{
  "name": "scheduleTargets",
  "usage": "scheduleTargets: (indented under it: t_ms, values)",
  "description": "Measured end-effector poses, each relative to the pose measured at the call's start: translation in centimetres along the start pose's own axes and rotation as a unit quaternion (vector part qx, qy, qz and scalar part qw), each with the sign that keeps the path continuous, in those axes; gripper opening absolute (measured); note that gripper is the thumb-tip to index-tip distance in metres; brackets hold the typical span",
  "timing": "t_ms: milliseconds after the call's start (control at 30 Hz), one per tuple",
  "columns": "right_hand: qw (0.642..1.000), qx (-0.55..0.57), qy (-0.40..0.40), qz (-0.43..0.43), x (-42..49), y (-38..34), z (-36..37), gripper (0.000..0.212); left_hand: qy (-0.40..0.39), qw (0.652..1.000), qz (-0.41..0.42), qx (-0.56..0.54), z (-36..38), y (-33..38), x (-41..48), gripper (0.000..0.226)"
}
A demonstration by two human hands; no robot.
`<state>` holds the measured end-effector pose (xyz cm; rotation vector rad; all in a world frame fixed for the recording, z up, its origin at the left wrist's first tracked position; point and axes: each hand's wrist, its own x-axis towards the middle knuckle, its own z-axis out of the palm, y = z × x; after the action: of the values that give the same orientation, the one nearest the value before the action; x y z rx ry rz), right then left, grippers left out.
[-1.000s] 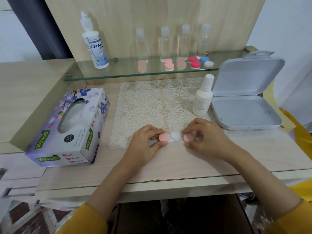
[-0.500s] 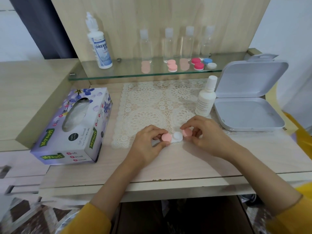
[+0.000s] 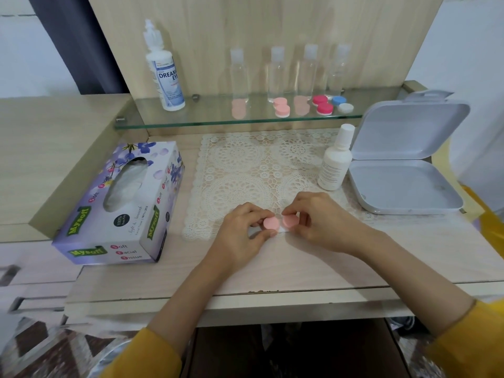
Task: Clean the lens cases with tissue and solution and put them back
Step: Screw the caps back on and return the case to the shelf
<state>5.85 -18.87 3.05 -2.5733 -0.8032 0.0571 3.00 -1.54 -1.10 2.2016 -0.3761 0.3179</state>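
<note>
Beneath pinching hands (image 3: 240, 233) (image 3: 324, 222), lens case (image 3: 271, 223) half-hidden.

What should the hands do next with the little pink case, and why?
Probably twist the right cap tight: the right hand pinches it, having just set it back on the lens case, while the left hand holds the left cap.

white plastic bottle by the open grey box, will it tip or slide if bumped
The small white plastic bottle stands tall and narrow, so a push near its cap would probably tip it. The cream lace mat under it likely adds grip, favouring tipping over sliding. Once down, its round body could roll.
</note>
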Motion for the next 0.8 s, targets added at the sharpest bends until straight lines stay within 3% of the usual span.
scheduleTargets:
  t_ms: [133,300,433,600,800]
  values:
    - [0.999,-0.027,0.004,0.019,0.3,-0.3,0.2,0.018,-0.002,1.000,0.000,0.012,0.0,0.0,0.0,0.028]
    - [0.999,-0.024,0.004,0.031,0.3,-0.1,-0.3,0.041,-0.008,1.000,0.010,0.010,0.0,0.1,0.0,0.028]
    - [0.999,0.024,-0.012,-0.029,-0.4,0.1,-0.5,0.031,-0.006,1.000,0.008,0.000,0.0,0.0,0.0,0.027]
    - [1.000,-0.025,0.019,-0.001,-0.6,0.0,-0.2,0.024,-0.008,1.000,0.007,0.004,0.0,0.0,0.0,0.027]
    - [1.000,-0.017,-0.006,-0.023,-0.4,0.0,0.0,0.026,-0.009,1.000,-0.008,0.003,0.0,0.2,0.1,0.026]
